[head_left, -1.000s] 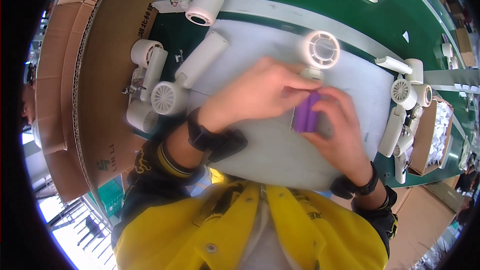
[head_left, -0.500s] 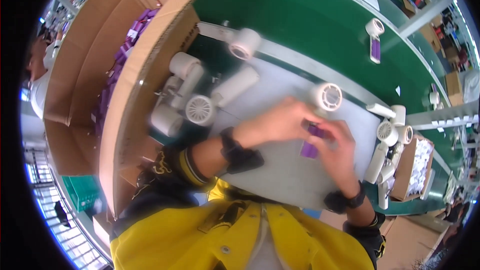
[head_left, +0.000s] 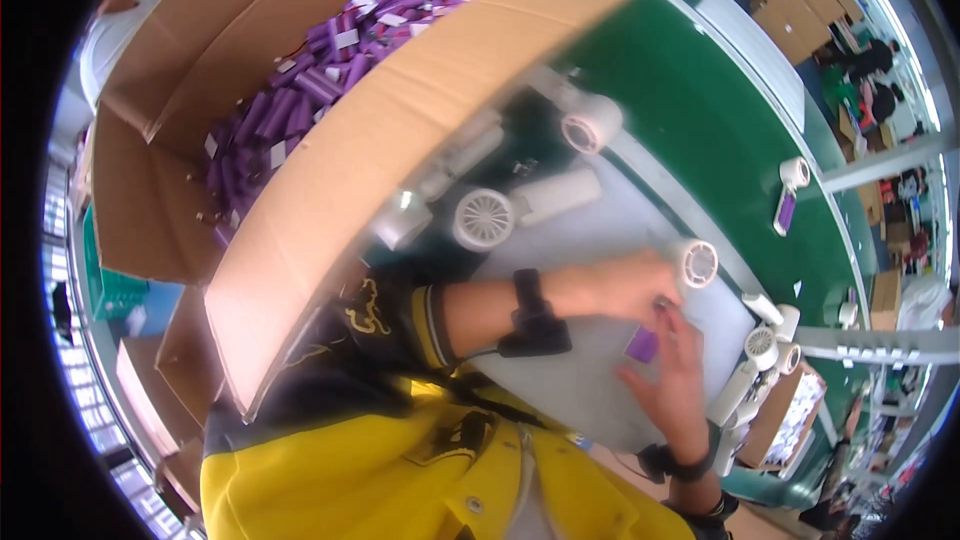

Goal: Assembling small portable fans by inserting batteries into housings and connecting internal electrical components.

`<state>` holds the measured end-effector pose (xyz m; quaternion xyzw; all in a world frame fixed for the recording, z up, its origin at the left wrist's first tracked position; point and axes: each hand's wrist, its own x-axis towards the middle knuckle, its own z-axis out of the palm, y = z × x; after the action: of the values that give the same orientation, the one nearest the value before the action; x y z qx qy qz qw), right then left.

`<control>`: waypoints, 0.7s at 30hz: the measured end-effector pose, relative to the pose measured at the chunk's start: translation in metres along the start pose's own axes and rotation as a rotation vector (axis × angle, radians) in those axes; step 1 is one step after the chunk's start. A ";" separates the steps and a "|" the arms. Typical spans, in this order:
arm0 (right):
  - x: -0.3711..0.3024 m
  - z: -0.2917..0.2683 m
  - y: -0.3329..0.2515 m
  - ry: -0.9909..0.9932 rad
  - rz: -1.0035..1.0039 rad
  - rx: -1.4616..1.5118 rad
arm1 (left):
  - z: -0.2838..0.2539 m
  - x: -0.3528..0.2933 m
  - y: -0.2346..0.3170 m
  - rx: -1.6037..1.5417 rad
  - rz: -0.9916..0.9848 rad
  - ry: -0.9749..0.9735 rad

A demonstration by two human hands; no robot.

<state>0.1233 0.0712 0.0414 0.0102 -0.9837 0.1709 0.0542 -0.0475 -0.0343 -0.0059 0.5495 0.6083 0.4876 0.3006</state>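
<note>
A white handheld fan point(head_left: 697, 263) with a round ringed head lies over the grey work mat point(head_left: 600, 380), a purple battery cell point(head_left: 642, 344) showing in its handle. My left hand point(head_left: 625, 285) comes across from the left, fingers closed at the fan's neck, just below the head. From the lower right reaches my right hand point(head_left: 672, 375): its fingertips meet the left fingertips by the neck, while its thumb stands apart below the battery cell. The fingers hide the neck, and any small part between the fingertips cannot be made out.
A tall cardboard box point(head_left: 400, 120) full of purple battery cells point(head_left: 320, 85) stands at the left. White fan bodies point(head_left: 485, 220) lie beside it, more fan parts point(head_left: 762, 348) at the right by a carton of white pieces point(head_left: 790, 420). One fan with a purple handle point(head_left: 790, 195) lies farther off.
The view has swung left, showing more of the box of battery cells. My right thumb has moved away from the battery cell, and its fingers have come up to the left fingertips.
</note>
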 end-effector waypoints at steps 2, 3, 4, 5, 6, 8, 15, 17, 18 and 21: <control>0.004 -0.004 -0.003 -0.054 -0.029 -0.047 | 0.003 0.002 -0.002 -0.004 0.026 0.035; 0.007 -0.004 0.003 -0.056 -0.004 -0.054 | 0.005 0.003 -0.001 0.002 0.038 0.144; 0.012 -0.004 0.012 -0.058 0.017 -0.061 | 0.006 0.004 0.000 0.012 0.049 0.256; 0.018 -0.006 0.025 -0.054 0.053 -0.077 | 0.009 0.009 0.000 0.014 0.073 0.356; 0.029 -0.004 0.050 -0.006 0.086 -0.139 | 0.011 0.011 0.000 0.016 0.082 0.378; 0.064 -0.008 0.083 0.040 0.090 -0.200 | 0.012 0.013 -0.007 0.090 0.049 0.439; 0.226 -0.005 0.042 -0.027 -0.048 0.144 | 0.022 0.036 -0.039 0.228 0.078 0.248; 0.256 0.018 0.030 -0.172 -0.100 0.217 | 0.034 0.043 -0.055 0.159 0.101 0.279; 0.267 0.026 0.031 -0.311 -0.120 0.293 | 0.040 0.050 -0.057 0.165 0.117 0.296; 0.273 0.027 0.066 -0.190 -0.187 0.091 | 0.054 0.060 -0.053 0.150 0.259 0.566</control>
<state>-0.1534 0.1238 0.0242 0.1202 -0.9704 0.2079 -0.0239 -0.0316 0.0419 -0.0629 0.4854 0.6269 0.6092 0.0135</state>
